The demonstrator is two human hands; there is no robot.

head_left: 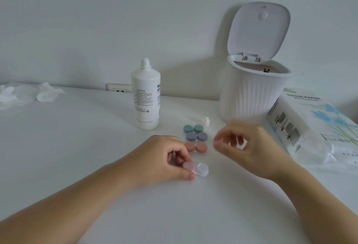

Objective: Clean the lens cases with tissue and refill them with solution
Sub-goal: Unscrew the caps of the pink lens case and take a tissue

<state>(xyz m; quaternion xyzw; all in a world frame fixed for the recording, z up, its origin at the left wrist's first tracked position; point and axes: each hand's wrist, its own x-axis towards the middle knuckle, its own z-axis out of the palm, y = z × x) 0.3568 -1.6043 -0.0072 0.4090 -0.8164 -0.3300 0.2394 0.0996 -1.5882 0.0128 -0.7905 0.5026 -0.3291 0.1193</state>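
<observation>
Left hand [164, 156] pinches pink cap of the near lens case [195, 168], on table [96, 147] near three capped cases [195, 138]; right hand [246, 145] blurred, loosely curled, looks empty. Steady the base, twist cap off gently, keep the case flat

- Solution bottle [146, 96] upright on table [77, 147], mid-back, w/ wall socket [119, 88] behind it.
- Three capped lens cases [195, 139] in a row front-to-back, just R of bottle; small cap [206, 121] behind them.
- Fourth lens case [196, 169] nearest the person, under L hand [164, 156].
- R hand [246, 145] above table, R of cases.
- Bin [251, 96] w/ lid up, back R.
- Tissue pack [313, 127] R of bin.
- Crumpled tissues [29, 93] far back L.
</observation>
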